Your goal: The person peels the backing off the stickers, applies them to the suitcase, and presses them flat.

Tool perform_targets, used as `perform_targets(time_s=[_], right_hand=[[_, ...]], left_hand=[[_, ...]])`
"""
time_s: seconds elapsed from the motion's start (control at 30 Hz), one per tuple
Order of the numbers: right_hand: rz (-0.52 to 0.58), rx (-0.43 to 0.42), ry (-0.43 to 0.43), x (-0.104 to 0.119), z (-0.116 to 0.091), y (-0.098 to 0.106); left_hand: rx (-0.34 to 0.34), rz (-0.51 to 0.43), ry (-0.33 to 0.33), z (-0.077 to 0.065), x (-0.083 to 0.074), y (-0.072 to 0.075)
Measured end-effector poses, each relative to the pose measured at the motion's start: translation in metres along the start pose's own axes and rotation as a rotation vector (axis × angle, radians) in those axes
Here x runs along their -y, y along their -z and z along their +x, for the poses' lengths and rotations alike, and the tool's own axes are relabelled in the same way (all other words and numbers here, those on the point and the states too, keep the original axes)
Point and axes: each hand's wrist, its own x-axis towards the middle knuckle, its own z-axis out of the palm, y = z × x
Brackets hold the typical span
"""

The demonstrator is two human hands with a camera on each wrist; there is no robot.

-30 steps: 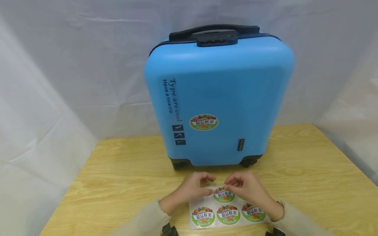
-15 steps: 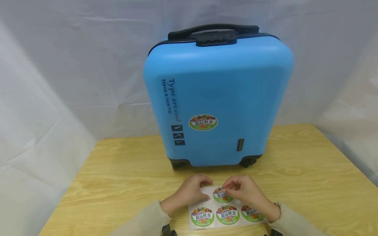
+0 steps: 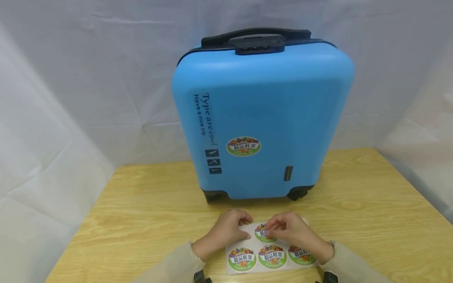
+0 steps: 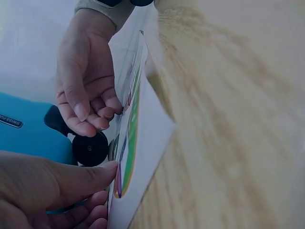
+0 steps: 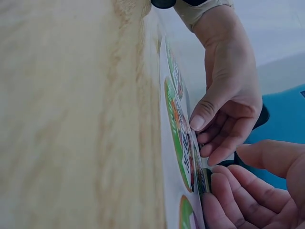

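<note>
A smooth white sticker sheet (image 3: 252,244) lies on the pale, wood-grained desk (image 3: 148,204), in front of a smooth blue suitcase (image 3: 279,114) with rounded corners and a black carry handle (image 3: 256,31). Behind them hangs creased, whitish sheeting (image 3: 88,78).

The sheet's left and lower edges run straight; the right hand (image 3: 295,232) covers part of its right side. A strip of desk separates its far edge from the suitcase's black wheels (image 3: 297,193), and wood grain stretches wide to either side.

The left hand (image 3: 226,230) rests its thumb on the sheet, its bent fingers apart from that thumb. The right hand's thumb and loosely curled fingers also stand apart, as the right wrist view shows, their tips at the upper sticker (image 3: 262,232); whether a nail lifts its edge cannot be told.

This sticker is round, with colourful fruit above, a white band of dark characters across it and green below. Three matching stickers (image 3: 272,257) line the lower row, and a similar suitcase sticker (image 3: 243,146) sits on the blue face.
</note>
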Motion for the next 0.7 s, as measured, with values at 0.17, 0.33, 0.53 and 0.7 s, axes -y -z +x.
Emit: perform_targets(time_s=[0.17, 0.33, 0.53, 0.7], right_hand=[[-0.015, 0.008, 0.007, -0.0002, 0.0, -0.0015], [-0.041, 0.01, 0.003, 0.0014, 0.0007, -0.002], [-0.024, 0.023, 0.0, 0.002, -0.0008, -0.0025], [-0.021, 0.028, 0.016, 0.0015, -0.0027, -0.0041]], left_hand=[[-0.005, 0.01, -0.009, -0.0009, -0.0002, -0.0004], [-0.006, -0.006, -0.008, -0.0018, -0.0009, 0.0003], [0.051, -0.078, 0.021, -0.0007, -0.0003, 0.0008], [0.106, -0.103, 0.053, 0.0, -0.0025, 0.0029]])
